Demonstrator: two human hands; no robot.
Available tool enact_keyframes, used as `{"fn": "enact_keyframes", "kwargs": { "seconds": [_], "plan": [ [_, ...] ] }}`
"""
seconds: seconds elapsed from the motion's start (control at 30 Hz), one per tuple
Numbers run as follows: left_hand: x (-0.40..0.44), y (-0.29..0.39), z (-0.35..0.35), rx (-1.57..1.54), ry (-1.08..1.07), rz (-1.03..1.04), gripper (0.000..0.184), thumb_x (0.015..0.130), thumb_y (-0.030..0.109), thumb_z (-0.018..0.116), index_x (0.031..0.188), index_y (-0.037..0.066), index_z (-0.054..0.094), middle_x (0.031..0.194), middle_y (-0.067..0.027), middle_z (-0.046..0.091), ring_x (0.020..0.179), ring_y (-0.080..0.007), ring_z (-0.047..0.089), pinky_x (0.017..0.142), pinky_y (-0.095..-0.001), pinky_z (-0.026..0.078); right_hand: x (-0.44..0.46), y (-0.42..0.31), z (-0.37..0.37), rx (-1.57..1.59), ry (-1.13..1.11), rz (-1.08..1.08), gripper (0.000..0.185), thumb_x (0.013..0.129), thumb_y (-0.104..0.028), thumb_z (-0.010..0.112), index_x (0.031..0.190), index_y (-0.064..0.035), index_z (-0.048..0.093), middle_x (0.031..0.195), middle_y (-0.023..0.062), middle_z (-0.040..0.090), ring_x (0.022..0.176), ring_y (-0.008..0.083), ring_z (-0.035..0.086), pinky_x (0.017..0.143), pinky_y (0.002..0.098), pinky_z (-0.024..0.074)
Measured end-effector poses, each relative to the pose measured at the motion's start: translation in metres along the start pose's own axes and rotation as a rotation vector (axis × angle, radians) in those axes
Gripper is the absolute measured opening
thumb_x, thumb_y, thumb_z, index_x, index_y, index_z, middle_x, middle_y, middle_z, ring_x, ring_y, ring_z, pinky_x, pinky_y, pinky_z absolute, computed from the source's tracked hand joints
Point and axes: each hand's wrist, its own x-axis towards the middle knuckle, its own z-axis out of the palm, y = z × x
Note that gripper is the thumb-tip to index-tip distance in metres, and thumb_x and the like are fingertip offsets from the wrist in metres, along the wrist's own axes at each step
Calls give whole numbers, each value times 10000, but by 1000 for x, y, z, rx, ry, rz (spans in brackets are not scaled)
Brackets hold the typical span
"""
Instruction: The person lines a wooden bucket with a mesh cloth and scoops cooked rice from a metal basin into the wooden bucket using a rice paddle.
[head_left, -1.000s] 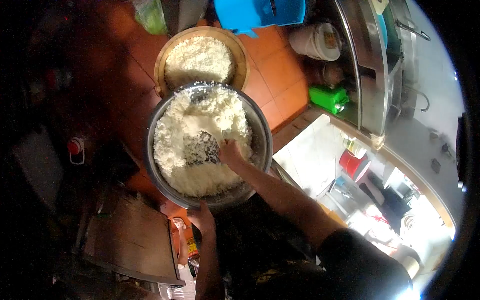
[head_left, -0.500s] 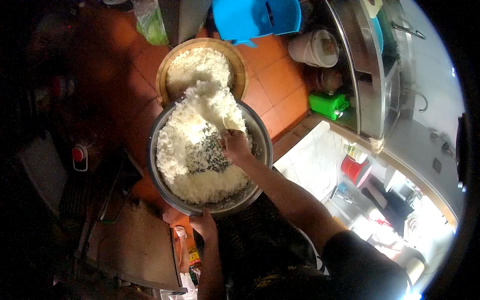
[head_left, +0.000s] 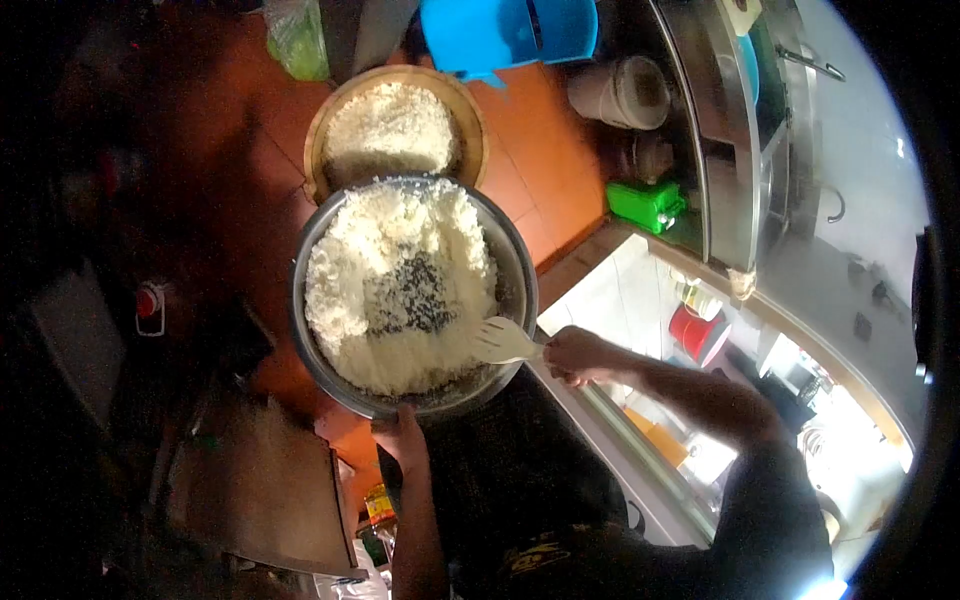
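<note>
A wide metal basin (head_left: pixel 515 262) is in the middle of the head view. White cooked rice (head_left: pixel 340 240) lies thick round its sides and thin at the centre, where dark metal shows through. At the basin's near rim, my left hand (head_left: pixel 402 440) grips the edge. My right hand (head_left: pixel 577 356), right of the basin, is closed round the handle of a white slotted spoon (head_left: pixel 503 342). The spoon's slotted head is over the basin's right side, by the rice. Beyond the far rim stands a round wooden tub (head_left: pixel 472 130) with a mound of rice (head_left: pixel 390 125) in it; the basin covers its near edge.
On the tiled floor (head_left: pixel 545 120) are a blue plastic container (head_left: pixel 480 35), a white bucket (head_left: pixel 640 92) and a green container (head_left: pixel 645 206). A metal sink unit (head_left: pixel 730 190) runs along the right. A brown board-like surface (head_left: pixel 250 490) is at lower left.
My right hand has drawn the spoon back from the far rim towards me and to the right. Rice that was falling between basin and tub is gone from there. My left hand still holds the rim.
</note>
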Motion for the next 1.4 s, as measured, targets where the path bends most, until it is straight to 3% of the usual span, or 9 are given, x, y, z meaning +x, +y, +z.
{"fn": "enact_keyframes", "kwargs": {
  "seconds": [0.13,0.33,0.5,0.57,0.67,0.87,1.13,1.27,1.4],
  "plan": [
    [1,-16,2,-19,36,-28,173,765,6,587,731,-5,417,675,-34,436,545,-172,331,545,-267,318,25,-10,-6,255,59,281,285,937,-130,490,686,-4,537,542,42,514,401,90,424,343,242,334],
    [5,-23,-1,-9,49,44,216,759,25,614,704,2,406,647,-22,414,524,-168,330,507,-286,317,104,40,13,449,100,158,289,908,-197,531,659,-50,543,549,43,547,443,116,499,385,273,379],
    [8,-15,-1,-6,19,20,258,772,46,587,651,12,362,592,-5,367,509,-158,303,484,-292,298,189,125,25,-182,391,-741,310,955,-243,472,732,-39,542,568,59,533,446,149,499,395,315,414],
    [8,-8,-4,75,-3,10,274,772,55,578,639,15,342,580,-5,360,503,-151,294,474,-294,289,196,119,20,-297,479,-727,215,911,-235,515,821,-52,584,655,62,561,574,169,548,466,326,450],
    [7,-3,-3,92,23,21,280,769,54,575,638,19,331,572,-9,359,496,-142,289,459,-313,291,193,40,17,-645,597,-189,178,840,-201,594,940,-57,625,783,73,589,734,196,588,567,348,484],
    [5,33,-1,91,93,198,275,773,37,576,643,22,334,564,-10,355,480,-145,298,449,-347,325,235,9,19,-1506,894,-371,186,851,-163,583,929,6,582,817,113,557,685,229,559,553,394,470],
    [0,27,-3,136,13,-9,244,764,23,576,661,25,355,593,-6,365,520,-135,285,517,-261,287,181,-71,2,225,447,-248,353,864,-247,556,1044,56,573,967,173,615,826,288,579,657,410,491],
    [-2,41,-1,13,47,76,199,759,15,576,691,11,389,620,-12,400,544,-139,300,562,-256,297,217,-57,1,-213,628,-438,317,853,-219,548,1064,16,570,944,194,608,876,316,590,719,461,478],
    [-6,41,2,-96,79,70,144,755,6,584,768,-26,444,695,-33,454,600,-157,346,606,-276,310,217,-60,-2,-75,670,-516,306,866,-238,543,1038,12,578,888,177,611,824,297,602,679,444,477]
  ]
}}
